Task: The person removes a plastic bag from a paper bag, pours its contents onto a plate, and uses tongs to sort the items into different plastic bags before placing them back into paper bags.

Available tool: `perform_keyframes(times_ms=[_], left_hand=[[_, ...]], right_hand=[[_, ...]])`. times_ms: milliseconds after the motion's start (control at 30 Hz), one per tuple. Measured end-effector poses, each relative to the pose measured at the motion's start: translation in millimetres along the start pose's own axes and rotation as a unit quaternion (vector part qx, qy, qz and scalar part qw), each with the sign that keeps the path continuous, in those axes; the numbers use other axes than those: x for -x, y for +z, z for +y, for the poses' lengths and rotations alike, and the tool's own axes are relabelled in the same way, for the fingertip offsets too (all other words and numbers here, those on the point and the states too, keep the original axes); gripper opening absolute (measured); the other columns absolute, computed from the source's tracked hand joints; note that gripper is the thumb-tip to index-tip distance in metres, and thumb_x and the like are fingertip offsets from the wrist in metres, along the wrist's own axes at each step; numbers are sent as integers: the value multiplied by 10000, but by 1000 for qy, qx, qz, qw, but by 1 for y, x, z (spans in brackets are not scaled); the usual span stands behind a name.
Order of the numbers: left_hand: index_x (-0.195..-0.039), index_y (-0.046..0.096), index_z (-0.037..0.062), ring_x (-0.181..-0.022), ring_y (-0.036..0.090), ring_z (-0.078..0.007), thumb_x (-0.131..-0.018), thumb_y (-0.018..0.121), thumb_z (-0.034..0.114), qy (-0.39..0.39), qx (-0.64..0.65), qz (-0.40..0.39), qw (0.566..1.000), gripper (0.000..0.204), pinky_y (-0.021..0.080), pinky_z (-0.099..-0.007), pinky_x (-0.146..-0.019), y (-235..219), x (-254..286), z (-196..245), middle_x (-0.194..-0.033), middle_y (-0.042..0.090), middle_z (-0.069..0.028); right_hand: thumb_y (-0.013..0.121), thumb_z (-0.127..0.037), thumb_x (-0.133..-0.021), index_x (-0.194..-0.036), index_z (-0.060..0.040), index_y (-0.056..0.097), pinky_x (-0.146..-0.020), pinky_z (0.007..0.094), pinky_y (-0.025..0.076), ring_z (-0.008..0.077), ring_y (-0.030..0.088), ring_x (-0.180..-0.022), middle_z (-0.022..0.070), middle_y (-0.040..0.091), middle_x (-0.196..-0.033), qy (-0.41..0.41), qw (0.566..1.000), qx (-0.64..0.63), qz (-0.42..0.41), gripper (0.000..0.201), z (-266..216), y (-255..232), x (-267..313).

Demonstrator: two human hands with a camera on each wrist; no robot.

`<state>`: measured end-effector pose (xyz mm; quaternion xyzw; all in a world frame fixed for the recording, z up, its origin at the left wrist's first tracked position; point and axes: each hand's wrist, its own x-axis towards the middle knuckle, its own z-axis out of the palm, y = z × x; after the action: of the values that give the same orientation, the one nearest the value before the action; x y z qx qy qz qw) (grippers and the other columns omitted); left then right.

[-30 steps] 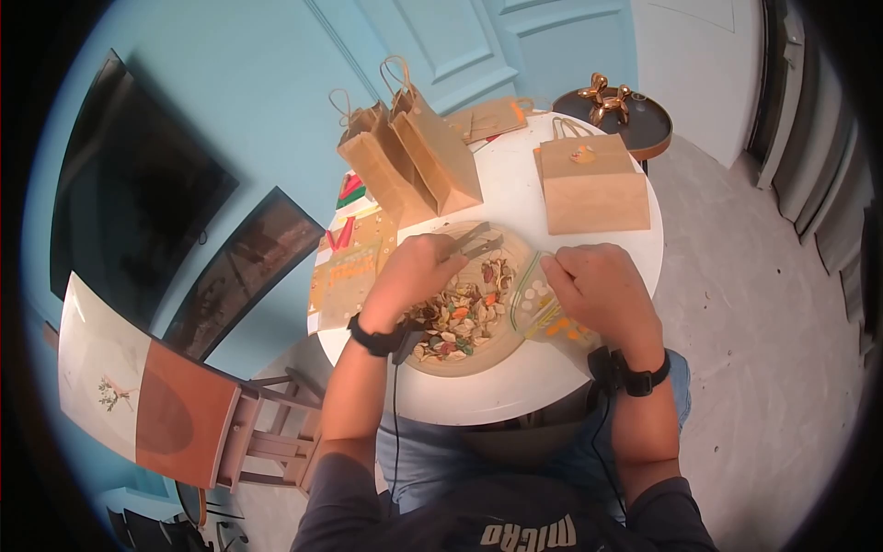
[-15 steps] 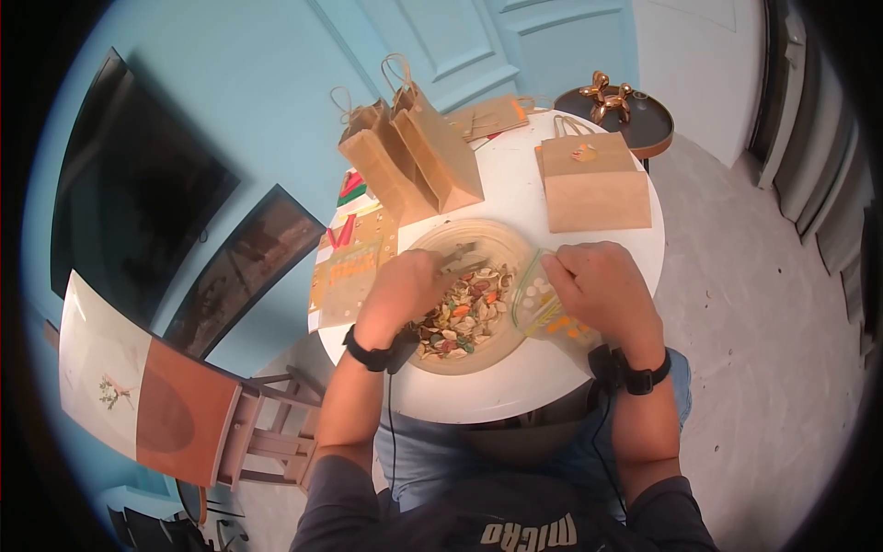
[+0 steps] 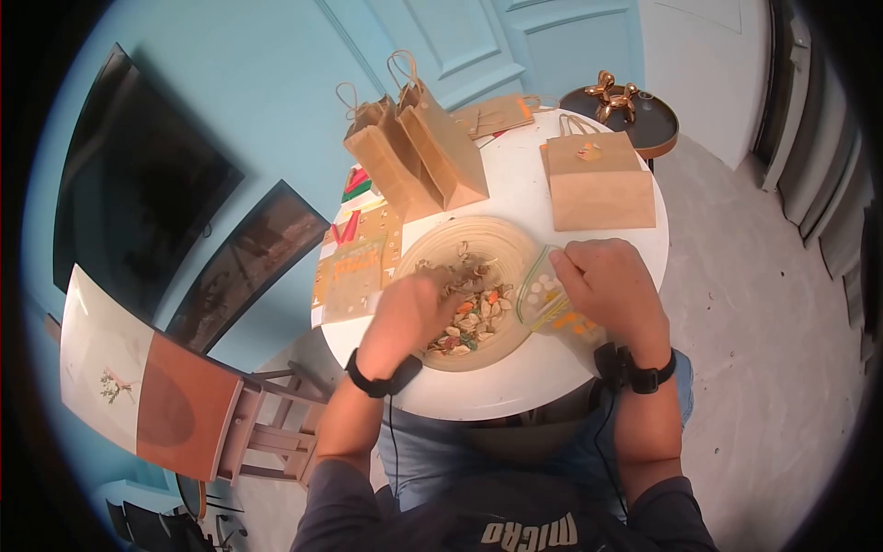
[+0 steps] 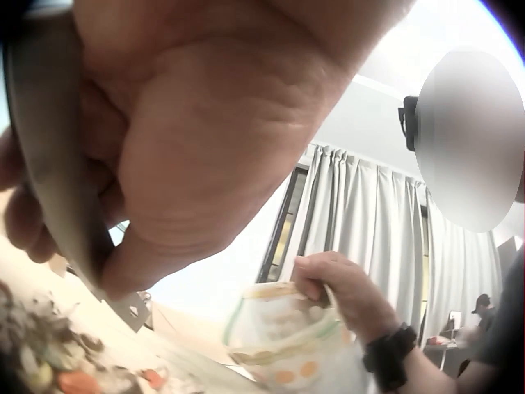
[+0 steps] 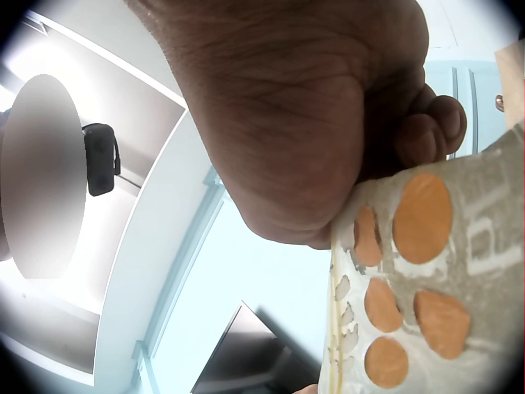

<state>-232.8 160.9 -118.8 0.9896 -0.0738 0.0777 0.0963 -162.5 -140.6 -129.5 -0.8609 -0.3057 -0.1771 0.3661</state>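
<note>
In the head view my left hand is over a round woven basket of mixed dried petals or leaves with orange and green bits. It grips metal tongs, whose arm runs down past the fingers in the left wrist view. From above, the tong tips blur into the dried pieces. To the right, my right hand pinches the rim of a zip bag. The bag's mouth gapes toward the basket. Orange ovals are printed on its side in the right wrist view.
Two standing paper bags rise behind the basket. A folded paper bag lies at the back right. Another printed pouch lies left of the basket. Behind the white table is a side table with a balloon-dog figure.
My left hand has drawn back slightly toward me, and the tongs have swung down from the basket's far side into the dried pieces. My right hand keeps holding the bag in place.
</note>
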Motion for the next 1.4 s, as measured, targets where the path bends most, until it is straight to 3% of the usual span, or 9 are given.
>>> perform_keyframes(times_ms=[167,267,367,533,633,767,900,1167,1400], left_hand=[[-1155,809,24,-959,763,-467,-978,810,262,26,-20,-48,998,297,605,-531,-839,14,15,11,-1015,778,-254],[-1159,810,26,-968,758,-475,-974,812,267,-87,-109,-63,988,304,602,-533,-844,8,9,-2,-1028,774,-259],[-1156,809,13,-930,756,-472,-974,816,288,-51,-61,26,997,330,596,-537,-821,-8,22,-17,-1012,770,-252],[-1189,816,16,-846,768,-401,-924,871,221,8,44,-24,999,340,596,-484,-775,-35,57,-7,-1003,770,-227],[-1204,807,21,-875,765,-421,-929,863,228,43,16,-82,996,349,599,-493,-780,-23,68,-5,-1000,763,-226],[-1236,787,32,-927,745,-463,-945,842,230,-6,-74,-28,997,356,593,-521,-780,-3,57,-22,-1012,771,-217],[-1231,779,13,-844,751,-412,-938,864,216,-26,-46,46,998,366,581,-502,-758,-16,62,-31,-975,755,-209],[-1227,806,23,-910,756,-428,-923,870,240,-53,-29,-65,996,379,599,-499,-792,-49,104,-39,-1001,782,-184],[-1211,816,39,-904,750,-432,-915,871,252,-9,-49,-20,999,369,593,-512,-781,-15,69,-50,-974,760,-192]], right_hand=[[665,-261,-1078,-749,-18,719,-697,528,548,441,692,-688,230,694,-710,3,1000,2,-3,413,-2,-2,1],[669,-255,-1075,-749,-16,716,-701,530,548,440,691,-686,229,691,-708,-5,1000,0,5,406,-2,-2,1],[674,-246,-1070,-751,-14,713,-707,530,548,440,692,-691,227,693,-710,-2,1000,-7,4,397,-2,-3,2],[680,-241,-1066,-754,-13,713,-714,527,551,440,695,-702,226,698,-714,4,1000,-8,0,388,-1,-2,3],[682,-242,-1065,-755,-14,715,-714,527,552,440,695,-702,225,699,-715,3,1000,-5,-5,386,-2,-1,4],[681,-243,-1067,-756,-17,719,-713,530,551,442,693,-700,224,700,-716,-1,1000,0,-6,387,-4,1,3],[680,-246,-1069,-754,-19,719,-712,531,552,443,694,-703,223,700,-715,2,1000,4,-14,390,-5,1,1],[674,-248,-1074,-759,-16,707,-712,532,552,443,698,-716,221,698,-721,-4,1000,6,-17,393,-3,2,3],[666,-251,-1078,-763,-14,711,-720,535,553,444,700,-718,226,699,-723,-3,1000,5,-23,397,-4,4,2]])
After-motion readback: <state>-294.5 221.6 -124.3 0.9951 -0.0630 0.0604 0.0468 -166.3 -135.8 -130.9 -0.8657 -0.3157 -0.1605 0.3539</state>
